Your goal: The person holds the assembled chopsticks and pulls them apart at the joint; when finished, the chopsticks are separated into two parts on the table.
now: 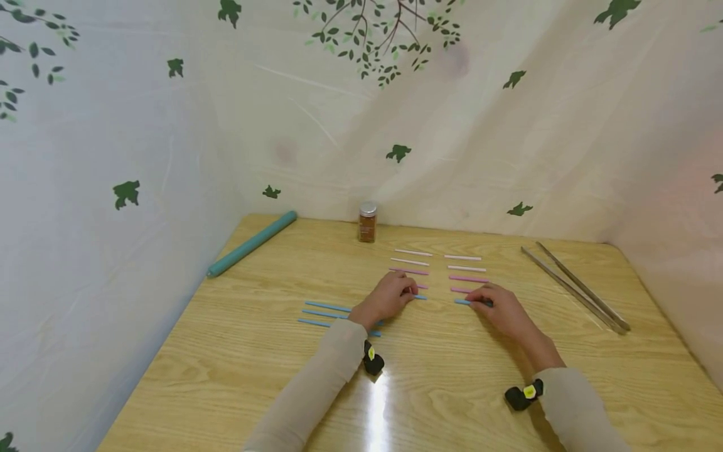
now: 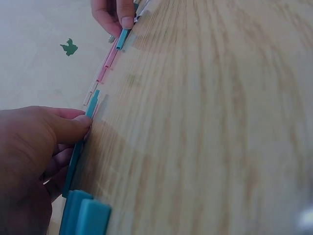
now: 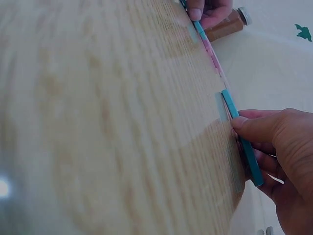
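In the head view, my left hand (image 1: 390, 296) pinches a thin blue straw (image 1: 420, 297) between thumb and fingers, low over the wooden table. My right hand (image 1: 503, 307) pinches another blue straw (image 1: 462, 302), level with the first and to its right. The left wrist view shows a narrower tip on the left-hand straw (image 2: 77, 152). Beyond the hands lie two columns of short straws, pink (image 1: 467, 278) nearer and white (image 1: 463, 257) farther. Several blue straws (image 1: 327, 306) lie side by side left of my left hand, partly hidden by that wrist.
A spice jar (image 1: 367, 225) with a silver lid stands near the back edge. The long green rod (image 1: 252, 243) lies along the left edge. Metal tongs (image 1: 576, 289) lie at the right. A patterned cloth (image 1: 339, 157) hangs behind the table (image 1: 226, 364).
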Available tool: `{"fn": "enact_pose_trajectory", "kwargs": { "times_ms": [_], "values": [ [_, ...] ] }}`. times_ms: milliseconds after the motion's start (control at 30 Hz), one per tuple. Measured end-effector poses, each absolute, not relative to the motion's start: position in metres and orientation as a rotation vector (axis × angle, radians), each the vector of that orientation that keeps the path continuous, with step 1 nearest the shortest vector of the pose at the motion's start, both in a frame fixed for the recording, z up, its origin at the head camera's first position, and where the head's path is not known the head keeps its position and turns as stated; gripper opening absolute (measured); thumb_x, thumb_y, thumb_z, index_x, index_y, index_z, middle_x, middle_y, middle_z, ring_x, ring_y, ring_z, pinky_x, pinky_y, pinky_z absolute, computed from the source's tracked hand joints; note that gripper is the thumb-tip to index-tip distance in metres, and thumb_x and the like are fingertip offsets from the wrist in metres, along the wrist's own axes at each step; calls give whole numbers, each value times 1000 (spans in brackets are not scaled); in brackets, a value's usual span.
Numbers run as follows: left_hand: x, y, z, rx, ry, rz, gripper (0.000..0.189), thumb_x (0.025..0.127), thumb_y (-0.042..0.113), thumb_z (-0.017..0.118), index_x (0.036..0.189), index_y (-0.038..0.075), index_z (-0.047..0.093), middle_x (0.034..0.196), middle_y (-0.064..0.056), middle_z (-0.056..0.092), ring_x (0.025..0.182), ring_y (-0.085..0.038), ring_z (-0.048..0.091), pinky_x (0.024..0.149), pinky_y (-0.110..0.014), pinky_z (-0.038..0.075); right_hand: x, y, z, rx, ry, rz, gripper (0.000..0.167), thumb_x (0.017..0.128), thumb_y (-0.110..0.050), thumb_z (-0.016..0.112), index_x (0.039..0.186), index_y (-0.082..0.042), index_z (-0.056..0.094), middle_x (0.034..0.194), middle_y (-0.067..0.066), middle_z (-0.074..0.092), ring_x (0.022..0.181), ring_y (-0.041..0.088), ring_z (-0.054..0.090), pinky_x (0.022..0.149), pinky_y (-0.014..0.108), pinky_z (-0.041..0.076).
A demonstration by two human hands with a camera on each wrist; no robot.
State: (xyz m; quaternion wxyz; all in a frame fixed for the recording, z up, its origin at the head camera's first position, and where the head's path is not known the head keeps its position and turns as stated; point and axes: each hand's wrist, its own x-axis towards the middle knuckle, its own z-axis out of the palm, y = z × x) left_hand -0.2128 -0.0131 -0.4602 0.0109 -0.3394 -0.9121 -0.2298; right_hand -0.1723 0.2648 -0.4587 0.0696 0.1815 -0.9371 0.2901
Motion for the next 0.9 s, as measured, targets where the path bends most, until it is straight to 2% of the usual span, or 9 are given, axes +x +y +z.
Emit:
{"fn": "enact_pose_trajectory", "kwargs": {
  "times_ms": [333, 567, 800, 900],
  "values": [
    [-210, -17, -455, -1030, -2860, -668, 10, 95, 22, 61, 100, 15, 66, 96, 0, 58, 91, -15, 52, 84, -29, 42, -173, 265, -458, 567, -2849, 847, 12, 85, -5, 69, 97, -9, 73, 92, 5, 64, 79, 15, 53, 69, 30, 45],
    [-206, -48, -432, -944, -2871, -828, 13, 96, 21, 58, 104, 13, 65, 98, -2, 57, 94, -18, 53, 85, -32, 44, -171, 254, -446, 613, -2802, 851, 14, 86, -3, 68, 100, -5, 70, 94, 8, 65, 84, 22, 59, 73, 38, 50],
    [-207, -95, -426, -810, -2848, -1031, 11, 96, 19, 59, 101, 11, 65, 96, -3, 57, 92, -17, 55, 85, -32, 47, -172, 231, -435, 642, -2774, 989, 20, 88, -6, 67, 108, -4, 69, 97, 8, 66, 84, 19, 60, 72, 27, 50],
    [-205, -117, -426, -762, -2838, -1119, 10, 95, 17, 60, 101, 10, 65, 97, -3, 57, 92, -17, 55, 84, -33, 47, -172, 217, -431, 662, -2758, 1071, 23, 89, -8, 67, 111, -2, 67, 100, 10, 66, 86, 20, 61, 72, 26, 50]
  ]
}}
